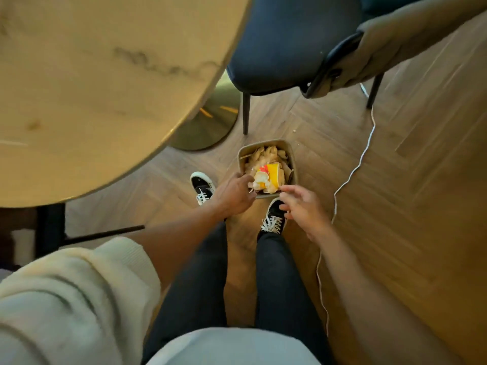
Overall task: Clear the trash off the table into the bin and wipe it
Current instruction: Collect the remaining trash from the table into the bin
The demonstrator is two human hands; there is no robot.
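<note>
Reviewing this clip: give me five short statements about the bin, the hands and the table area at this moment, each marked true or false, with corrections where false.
1. The bin stands on the wooden floor between the person's feet and the chair. True.
2. The bin is empty. False: it holds crumpled paper and a yellow cup.
3. The left hand reaches toward the bin's near rim. True.
4. The right hand grips a cloth. False: its fingers are spread and hold nothing.
5. Trash covers the visible part of the table. False: only marbled surface shows there.
</note>
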